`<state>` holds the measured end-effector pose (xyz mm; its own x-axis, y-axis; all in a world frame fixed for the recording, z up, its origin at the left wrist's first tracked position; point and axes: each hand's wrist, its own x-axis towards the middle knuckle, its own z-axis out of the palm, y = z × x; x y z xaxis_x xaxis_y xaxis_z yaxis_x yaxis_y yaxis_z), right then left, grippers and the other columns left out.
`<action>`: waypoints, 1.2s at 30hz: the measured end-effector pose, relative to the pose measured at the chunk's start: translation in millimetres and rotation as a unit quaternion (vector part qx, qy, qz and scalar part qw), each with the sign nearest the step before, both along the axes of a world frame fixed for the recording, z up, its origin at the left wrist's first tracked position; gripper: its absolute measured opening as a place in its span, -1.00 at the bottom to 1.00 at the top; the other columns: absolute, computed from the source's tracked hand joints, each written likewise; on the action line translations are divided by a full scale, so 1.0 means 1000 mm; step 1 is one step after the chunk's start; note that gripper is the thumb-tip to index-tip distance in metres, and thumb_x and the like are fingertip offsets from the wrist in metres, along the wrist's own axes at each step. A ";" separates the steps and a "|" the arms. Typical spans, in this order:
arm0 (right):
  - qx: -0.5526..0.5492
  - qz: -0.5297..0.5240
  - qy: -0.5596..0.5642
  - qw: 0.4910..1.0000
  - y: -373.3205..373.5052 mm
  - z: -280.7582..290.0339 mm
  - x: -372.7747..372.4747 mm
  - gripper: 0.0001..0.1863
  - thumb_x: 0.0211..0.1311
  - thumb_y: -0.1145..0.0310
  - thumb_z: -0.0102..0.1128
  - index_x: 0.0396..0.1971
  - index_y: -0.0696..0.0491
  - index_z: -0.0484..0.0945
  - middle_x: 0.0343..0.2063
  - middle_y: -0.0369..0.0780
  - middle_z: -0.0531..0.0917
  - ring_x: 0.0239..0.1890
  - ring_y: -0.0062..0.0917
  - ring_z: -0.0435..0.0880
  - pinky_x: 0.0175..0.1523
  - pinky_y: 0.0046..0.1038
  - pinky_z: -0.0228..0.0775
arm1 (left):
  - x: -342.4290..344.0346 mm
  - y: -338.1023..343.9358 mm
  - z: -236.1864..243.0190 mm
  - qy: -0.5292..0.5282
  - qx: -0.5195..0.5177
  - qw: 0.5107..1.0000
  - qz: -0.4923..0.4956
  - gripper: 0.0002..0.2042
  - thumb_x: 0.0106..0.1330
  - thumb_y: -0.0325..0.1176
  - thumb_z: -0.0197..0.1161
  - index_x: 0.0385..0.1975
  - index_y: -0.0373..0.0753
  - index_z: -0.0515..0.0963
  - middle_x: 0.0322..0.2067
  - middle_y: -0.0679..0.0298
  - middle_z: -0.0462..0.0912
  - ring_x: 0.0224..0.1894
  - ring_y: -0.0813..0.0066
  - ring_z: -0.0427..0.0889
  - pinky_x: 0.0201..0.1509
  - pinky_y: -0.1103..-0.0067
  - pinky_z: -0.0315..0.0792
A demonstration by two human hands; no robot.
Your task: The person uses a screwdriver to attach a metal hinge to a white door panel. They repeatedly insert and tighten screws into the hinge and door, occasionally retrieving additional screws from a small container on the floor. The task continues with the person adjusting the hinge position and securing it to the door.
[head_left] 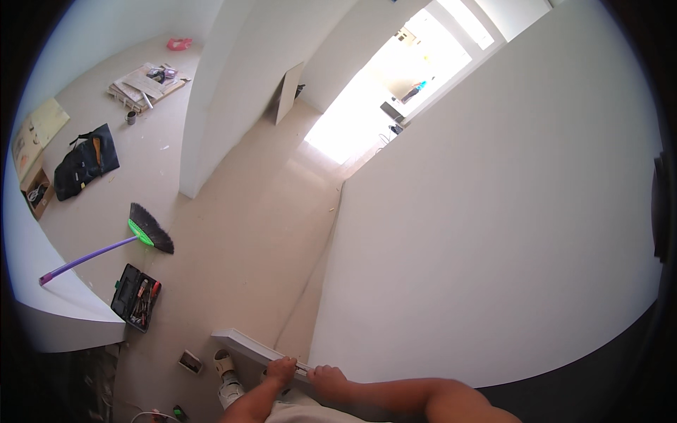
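Note:
A long, narrow white board point(248, 345), perhaps a door seen along its edge, runs from the lower middle toward the right wall. My left hand point(281, 369) is closed at its near end, with curled fingers. Just to the right, my right hand point(328, 381) is also closed, its fingers pointing at the left hand. Between the two hands shows a small metallic piece point(302, 367), too small to name. What each hand grips is hidden by the fingers.
A broom point(144, 229) with a purple handle leans at the left. Near it lie an open black toolbox point(137, 299) with hand tools and a small box point(190, 362). A black bag point(86, 162) and stacked boards point(144, 86) lie farther off. A tall white wall point(486, 211) rises on the right.

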<state>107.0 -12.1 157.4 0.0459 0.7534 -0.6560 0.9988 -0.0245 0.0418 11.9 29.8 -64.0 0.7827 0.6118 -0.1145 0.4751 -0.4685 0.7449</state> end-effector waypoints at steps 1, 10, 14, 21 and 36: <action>0.002 0.077 -0.005 0.997 0.000 0.000 0.001 -0.78 0.26 0.30 0.03 -0.15 0.03 0.48 -0.40 -0.04 0.63 -0.49 -0.38 0.65 -0.48 -0.28 0.50 | 0.001 -0.001 -0.002 0.015 -0.008 1.000 -0.004 -0.90 0.18 -0.24 0.15 -0.41 -0.06 0.55 -0.43 0.21 0.63 -0.34 0.18 0.68 -0.28 0.25 0.53; -0.161 -0.651 0.258 0.695 0.013 -0.035 0.057 -0.69 0.37 0.22 -0.06 -0.12 0.16 0.44 -0.50 -0.05 0.61 -0.44 -0.31 0.68 -0.39 -0.26 0.54 | 0.002 0.000 -0.005 0.029 -0.011 0.999 -0.037 -0.89 0.20 -0.23 0.15 -0.38 -0.04 0.56 -0.40 0.23 0.63 -0.30 0.18 0.68 -0.26 0.27 0.53; -0.037 -0.152 0.067 0.985 0.010 -0.021 0.041 -0.69 0.35 0.21 -0.03 -0.13 0.16 0.43 -0.50 -0.05 0.61 -0.40 -0.25 0.69 -0.37 -0.22 0.54 | 0.000 0.012 0.019 0.056 -0.025 0.996 -0.066 -0.86 0.25 -0.29 0.04 -0.36 -0.08 0.55 -0.38 0.18 0.63 -0.27 0.15 0.68 -0.23 0.25 0.53; -0.160 -0.480 0.177 0.844 0.025 -0.031 0.046 -0.71 0.32 0.16 0.09 -0.25 0.11 0.49 -0.51 -0.20 0.55 -0.68 -0.51 0.46 -0.64 -0.40 0.25 | -0.006 0.015 0.015 0.044 -0.025 0.996 -0.067 -0.84 0.26 -0.25 0.04 -0.36 -0.09 0.56 -0.34 0.16 0.64 -0.23 0.16 0.68 -0.20 0.24 0.53; -0.075 -0.029 0.047 0.996 0.020 0.006 0.009 -0.74 0.24 0.27 0.04 -0.23 0.16 0.50 -0.37 -0.02 0.63 -0.34 -0.25 0.69 -0.34 -0.17 0.54 | -0.007 0.012 0.010 0.048 -0.037 0.997 -0.042 -0.85 0.22 -0.22 0.12 -0.37 -0.05 0.62 -0.36 0.18 0.64 -0.27 0.15 0.68 -0.21 0.24 0.54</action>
